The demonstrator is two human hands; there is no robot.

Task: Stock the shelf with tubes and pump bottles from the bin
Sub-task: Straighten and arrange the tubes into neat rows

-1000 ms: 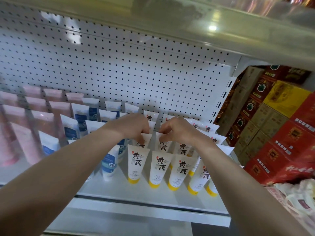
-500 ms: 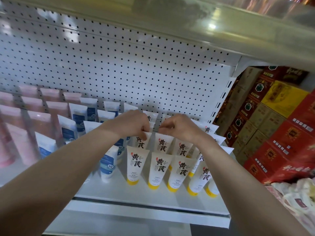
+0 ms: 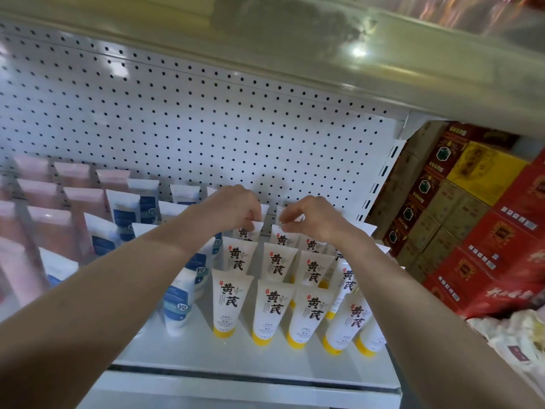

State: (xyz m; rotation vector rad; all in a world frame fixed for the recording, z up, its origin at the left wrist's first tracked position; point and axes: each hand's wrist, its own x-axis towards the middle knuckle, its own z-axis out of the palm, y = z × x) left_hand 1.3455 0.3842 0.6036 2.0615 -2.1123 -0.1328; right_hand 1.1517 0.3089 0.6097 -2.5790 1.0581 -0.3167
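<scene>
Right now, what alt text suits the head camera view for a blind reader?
The left hand and right hand each pinch the top of one of the back-row white tubes on the shelf; blue tubes and pink tubes stand further left.

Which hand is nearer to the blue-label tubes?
Left. The left hand pinches a white tube beside the blue-label tubes; the right hand pinches the next white tube, farther right.

Left hand (image 3: 233,208), right hand (image 3: 309,215) shifted back; now pinch row-3 tubes (image 3: 245,232).
</scene>
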